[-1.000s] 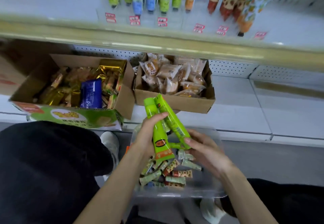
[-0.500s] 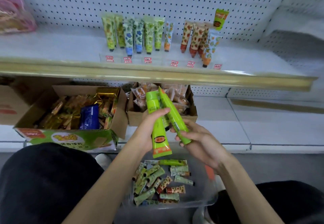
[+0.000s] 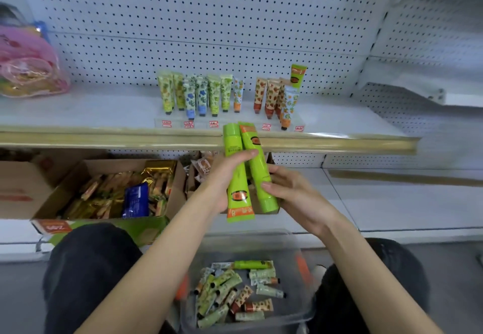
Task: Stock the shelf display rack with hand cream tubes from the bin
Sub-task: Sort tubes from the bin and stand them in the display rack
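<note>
Looking down through the head camera, I see the person crouched before a white pegboard shelf unit. Their left hand (image 3: 222, 176) grips one large green hand cream tube (image 3: 236, 179), cap upward. Their right hand (image 3: 298, 197) grips a second large green tube (image 3: 257, 166), cap downward. The two tubes touch and cross slightly, so the hands sit close together, raised just below the shelf's gold front edge (image 3: 104, 138). On the shelf above, a clear display rack (image 3: 273, 126) with red price tags already holds rows of small patterned tubes (image 3: 209, 95) standing cap-down. A matching large green tube (image 3: 298, 73) stands at its back right. Between the person's knees, a clear plastic bin (image 3: 300, 310) holds a loose heap of small tubes (image 3: 230, 294) and one more green one. I judge the stocking partly done: these two need placing, and the bin's heap is left. Cardboard snack boxes (image 3: 109, 190) sit on the lower shelf.
</note>
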`<action>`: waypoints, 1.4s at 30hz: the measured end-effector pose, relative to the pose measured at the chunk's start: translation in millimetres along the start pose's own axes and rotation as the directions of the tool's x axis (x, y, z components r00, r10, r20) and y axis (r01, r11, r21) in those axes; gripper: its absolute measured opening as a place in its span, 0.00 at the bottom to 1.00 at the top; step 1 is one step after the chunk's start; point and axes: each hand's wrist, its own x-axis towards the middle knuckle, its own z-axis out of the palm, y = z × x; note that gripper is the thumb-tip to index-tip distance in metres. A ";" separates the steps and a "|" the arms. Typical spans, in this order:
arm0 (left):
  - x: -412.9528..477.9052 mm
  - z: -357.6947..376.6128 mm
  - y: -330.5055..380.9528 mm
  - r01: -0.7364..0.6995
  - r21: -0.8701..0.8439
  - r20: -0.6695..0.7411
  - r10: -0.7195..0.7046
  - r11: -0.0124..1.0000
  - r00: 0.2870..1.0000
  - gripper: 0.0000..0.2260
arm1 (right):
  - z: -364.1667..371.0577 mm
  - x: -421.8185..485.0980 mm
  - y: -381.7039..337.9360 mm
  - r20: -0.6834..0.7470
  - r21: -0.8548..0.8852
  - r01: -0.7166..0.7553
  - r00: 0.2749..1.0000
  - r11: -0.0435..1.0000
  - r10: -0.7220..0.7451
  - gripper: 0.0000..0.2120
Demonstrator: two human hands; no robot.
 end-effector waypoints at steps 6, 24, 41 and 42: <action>4.9 12.7 30.1 0.063 0.077 0.034 -0.066 0.995 0.997 0.16 | -11.5 9.5 -34.5 -0.130 -0.249 0.021 0.990 0.968 -0.055 0.26; 99.5 43.6 41.6 0.086 0.013 0.072 -0.086 0.996 0.994 0.06 | -75.9 82.3 -102.0 -0.401 -0.394 0.000 0.900 0.919 -0.173 0.12; 150.1 44.2 76.6 0.052 0.048 0.044 -0.054 0.997 0.998 0.02 | -98.4 133.7 -147.3 -0.315 -0.697 0.053 0.873 0.715 -0.372 0.37; 151.0 43.9 78.7 0.054 0.046 0.043 -0.056 0.997 0.998 0.03 | -98.8 134.7 -147.3 -0.315 -0.703 0.053 0.871 0.710 -0.378 0.35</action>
